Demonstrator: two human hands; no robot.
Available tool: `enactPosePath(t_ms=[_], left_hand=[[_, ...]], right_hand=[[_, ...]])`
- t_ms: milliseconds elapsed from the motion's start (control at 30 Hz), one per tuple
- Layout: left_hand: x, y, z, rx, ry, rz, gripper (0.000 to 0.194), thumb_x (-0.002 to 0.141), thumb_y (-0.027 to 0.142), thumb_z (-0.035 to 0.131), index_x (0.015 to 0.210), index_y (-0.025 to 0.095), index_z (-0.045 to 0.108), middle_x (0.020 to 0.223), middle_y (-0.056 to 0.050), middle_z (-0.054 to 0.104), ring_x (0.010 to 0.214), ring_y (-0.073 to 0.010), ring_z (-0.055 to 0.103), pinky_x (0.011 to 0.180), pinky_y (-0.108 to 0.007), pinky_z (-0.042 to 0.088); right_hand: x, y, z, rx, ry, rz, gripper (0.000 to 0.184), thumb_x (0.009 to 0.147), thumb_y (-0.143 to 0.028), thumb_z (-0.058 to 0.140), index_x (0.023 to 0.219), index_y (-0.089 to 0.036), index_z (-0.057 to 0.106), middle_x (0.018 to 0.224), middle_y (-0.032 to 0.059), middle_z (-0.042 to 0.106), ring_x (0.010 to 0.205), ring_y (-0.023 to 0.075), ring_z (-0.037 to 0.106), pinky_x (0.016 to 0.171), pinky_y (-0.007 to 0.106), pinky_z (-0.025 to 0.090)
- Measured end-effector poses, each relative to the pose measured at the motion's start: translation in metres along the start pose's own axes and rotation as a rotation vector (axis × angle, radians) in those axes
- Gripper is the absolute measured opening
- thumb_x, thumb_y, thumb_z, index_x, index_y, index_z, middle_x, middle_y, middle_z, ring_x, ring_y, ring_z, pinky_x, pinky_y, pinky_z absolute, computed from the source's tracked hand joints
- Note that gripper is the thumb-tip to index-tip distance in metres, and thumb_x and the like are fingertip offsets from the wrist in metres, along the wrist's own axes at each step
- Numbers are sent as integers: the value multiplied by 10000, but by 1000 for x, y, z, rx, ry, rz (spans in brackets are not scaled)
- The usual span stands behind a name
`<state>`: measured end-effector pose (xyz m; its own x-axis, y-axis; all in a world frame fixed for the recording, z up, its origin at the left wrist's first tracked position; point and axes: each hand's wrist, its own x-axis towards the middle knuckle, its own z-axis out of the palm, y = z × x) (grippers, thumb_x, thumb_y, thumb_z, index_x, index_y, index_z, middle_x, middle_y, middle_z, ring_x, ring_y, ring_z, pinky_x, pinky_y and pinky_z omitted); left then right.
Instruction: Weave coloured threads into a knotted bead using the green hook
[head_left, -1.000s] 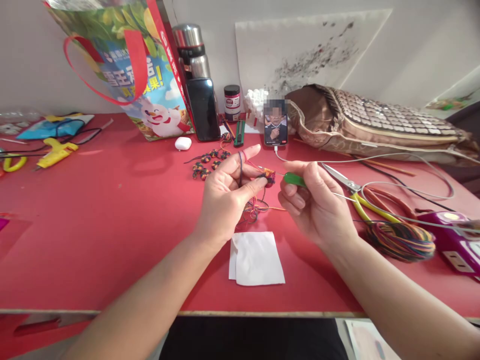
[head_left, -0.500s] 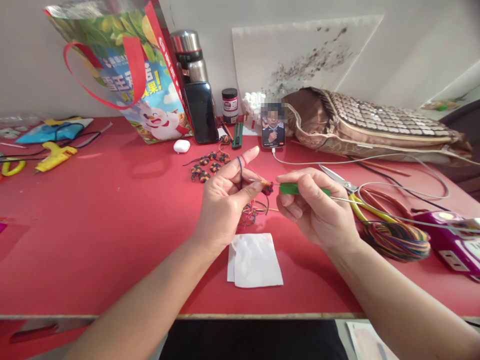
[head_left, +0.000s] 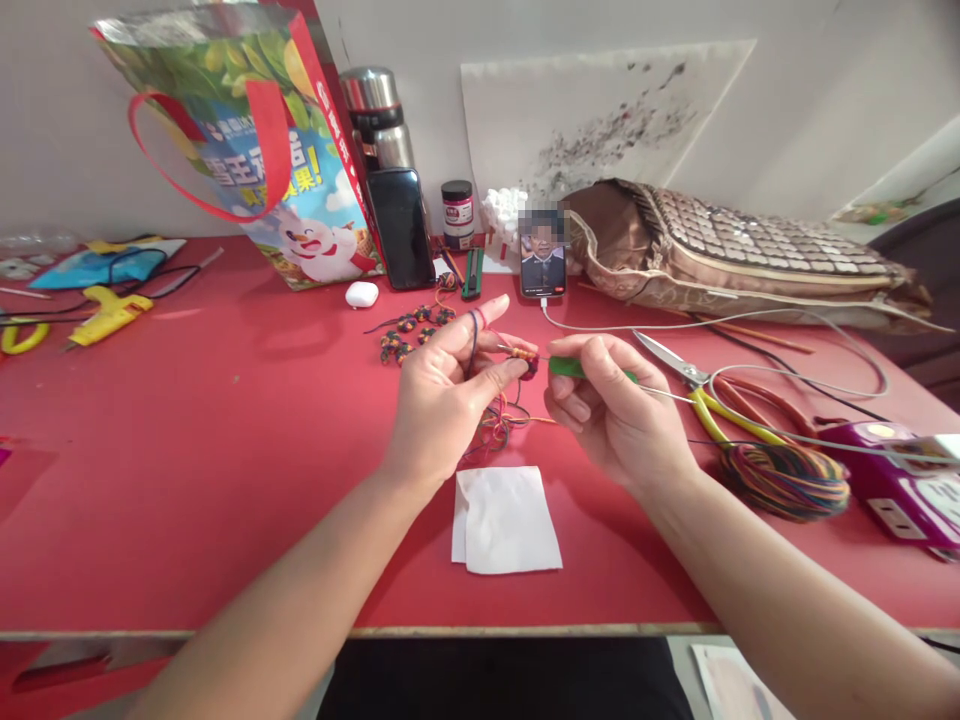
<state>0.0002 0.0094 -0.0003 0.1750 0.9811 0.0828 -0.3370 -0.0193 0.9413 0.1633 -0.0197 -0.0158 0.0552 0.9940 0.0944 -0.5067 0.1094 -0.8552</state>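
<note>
My left hand pinches a small multicoloured crochet piece between thumb and fingers. Yarn loops round its raised index finger. My right hand is closed on the green handle of a crochet hook, whose thin metal shaft meets the crochet piece; the exact stitch is too small to make out. Loose multicoloured yarn hangs and lies below the left hand. Beyond that hand is a cluster of small crocheted pieces. A wound yarn skein rests to the right of my right wrist.
Scissors and a purple power strip lie on the right. A folded white tissue is in front of me. Behind stand a propped black phone, a lit phone and a shopping bag. A yellow glue gun lies left.
Both hands have shifted very slightly left in the view, along with the whole scene. The crochet piece has tilted a little between my left fingers; both grips stay the same.
</note>
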Motion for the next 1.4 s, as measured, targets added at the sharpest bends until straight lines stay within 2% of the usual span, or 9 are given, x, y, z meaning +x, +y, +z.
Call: enactPosePath(t_ms=[167,367,567,767,933,1067,1167,1267,1400], left_hand=[[1,-1,0,-34,33,-40,553,666,159,1023,1183,257,852,804,40,808,825,-147,766,865,-302,646],[-1,0,4,-72,64,-64,559,654,135,1013,1172,257,844,761,57,772,783,-135,756,826,-286,629],[-4,-1,7,-59,89,-38,484,757,163,968,1208,264,823,790,55,763,834,-149,779,877,-313,637],[-5,-4,7,-91,86,-84,548,745,129,968,1255,258,814,790,60,776,826,-131,770,898,-295,636],[5,-3,-4,-211,-5,-249,597,644,122,1029,1196,252,846,758,65,780,796,-106,759,884,-256,613],[11,-2,-13,-197,-115,-216,755,551,121,1071,1254,271,844,783,63,787,812,-119,754,903,-269,611],[10,-3,-13,-165,-155,-199,776,584,165,1073,1311,276,828,823,43,802,855,-156,770,908,-306,614],[7,-4,-8,-172,-114,-204,723,625,175,1063,1302,265,827,807,43,796,846,-151,767,910,-307,605],[1,-6,1,-176,-14,-181,676,625,139,1035,1259,268,838,770,63,785,810,-128,745,891,-282,600]], right_hand=[[-1,-1,3,-17,8,29,361,821,-577,964,900,-243,852,661,-23,641,514,82,405,469,252,390],[-2,-3,7,5,37,13,400,810,-602,965,899,-226,865,639,-22,626,504,79,396,458,249,388],[-7,-3,8,-53,5,-24,282,877,-507,922,994,-254,879,725,3,687,576,115,495,552,302,494],[-8,1,10,-30,-14,-75,161,909,-382,891,989,-241,893,711,-3,679,573,103,461,564,293,464],[-6,-1,7,-33,-47,4,191,920,-401,863,1030,-245,883,714,-4,671,565,106,436,539,291,433],[-6,-8,-1,-91,-163,26,204,912,-419,873,998,-234,878,709,14,701,575,125,496,552,309,470],[-8,-13,-5,-172,-197,-35,230,902,-445,902,985,-231,893,716,29,719,601,150,558,560,323,487],[-9,-13,-5,-204,-158,-86,247,889,-467,920,985,-240,909,713,33,720,601,154,564,564,326,486],[-7,-7,2,-98,-43,-80,195,874,-438,933,957,-262,916,665,5,668,568,118,467,553,296,445]])
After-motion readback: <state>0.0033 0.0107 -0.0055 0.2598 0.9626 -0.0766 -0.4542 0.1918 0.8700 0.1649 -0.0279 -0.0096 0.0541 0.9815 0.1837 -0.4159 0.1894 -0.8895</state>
